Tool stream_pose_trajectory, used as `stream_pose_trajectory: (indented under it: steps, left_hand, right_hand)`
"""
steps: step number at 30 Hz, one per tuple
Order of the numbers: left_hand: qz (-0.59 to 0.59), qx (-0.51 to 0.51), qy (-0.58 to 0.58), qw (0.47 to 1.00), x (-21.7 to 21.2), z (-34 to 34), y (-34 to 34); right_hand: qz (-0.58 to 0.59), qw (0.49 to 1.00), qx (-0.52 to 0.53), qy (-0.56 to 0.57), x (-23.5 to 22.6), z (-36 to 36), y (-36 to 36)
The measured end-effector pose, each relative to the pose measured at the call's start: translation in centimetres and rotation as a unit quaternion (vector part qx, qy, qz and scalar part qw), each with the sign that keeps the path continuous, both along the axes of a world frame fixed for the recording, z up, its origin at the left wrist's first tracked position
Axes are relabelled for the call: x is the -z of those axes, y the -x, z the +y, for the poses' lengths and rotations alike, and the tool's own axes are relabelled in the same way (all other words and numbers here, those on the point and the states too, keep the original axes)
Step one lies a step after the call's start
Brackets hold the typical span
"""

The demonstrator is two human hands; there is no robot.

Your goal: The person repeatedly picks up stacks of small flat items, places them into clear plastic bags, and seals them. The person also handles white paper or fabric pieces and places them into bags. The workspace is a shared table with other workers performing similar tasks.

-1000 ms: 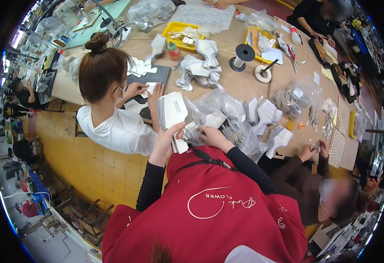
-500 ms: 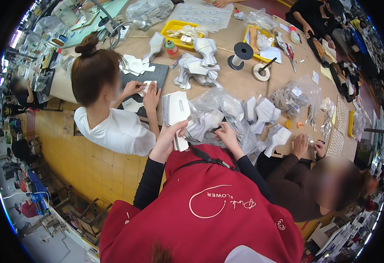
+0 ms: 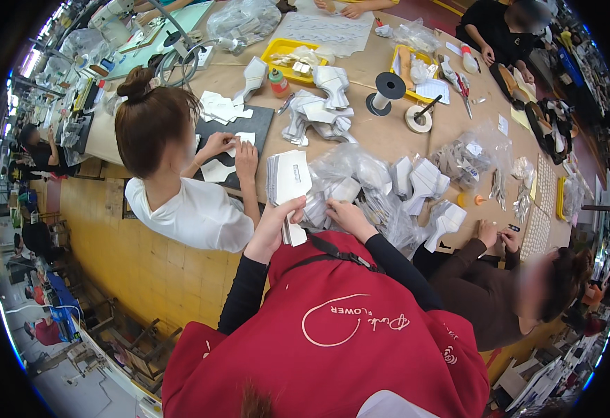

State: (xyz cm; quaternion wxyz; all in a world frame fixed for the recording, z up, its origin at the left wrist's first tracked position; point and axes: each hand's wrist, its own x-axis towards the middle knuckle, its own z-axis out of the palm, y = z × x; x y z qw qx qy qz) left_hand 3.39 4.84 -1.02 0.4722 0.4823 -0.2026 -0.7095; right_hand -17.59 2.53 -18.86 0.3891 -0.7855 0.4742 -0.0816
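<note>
My left hand (image 3: 277, 226) is wrapped round a thick stack of white shoe-part pieces (image 3: 289, 177), held upright with the top one facing me. Close by on the right, my right hand (image 3: 350, 216) has its fingers curled together at the near edge of a clear plastic bag (image 3: 360, 164). Whatever lies between those fingertips is too small to make out. More white pieces (image 3: 343, 188) show in and under the bag, just beyond both hands. Bundles of white shaped pieces (image 3: 423, 181) stand to the right of the bag.
At left, a person in white (image 3: 186, 209) works over a dark board (image 3: 256, 125). Another person in brown (image 3: 479, 292) sits at right. Farther off are stacked pieces (image 3: 319, 115), a yellow tray (image 3: 277, 52), a black spool (image 3: 390, 87) and scissors (image 3: 466, 97).
My right hand has moved left, nearer the stack, and its fingers have drawn together. My left hand still holds the stack. The whole view has shifted slightly.
</note>
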Motion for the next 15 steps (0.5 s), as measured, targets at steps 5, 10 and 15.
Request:
stream_pose_trajectory:
  steps: [5,10,15]
  left_hand:
    - [-0.002,-0.003,-0.001,1.000,0.2,0.4,0.1]
    - [0.004,-0.005,0.003,1.000,0.2,0.4,0.1]
    - [0.005,0.007,0.002,1.000,0.1,0.4,-0.4]
  right_hand:
    - [-0.094,0.995,0.046,-0.008,1.4,0.3,0.0]
    - [-0.091,0.990,0.105,-0.041,1.1,0.6,1.2]
    - [-0.086,0.954,0.260,-0.119,-4.0,1.5,4.1]
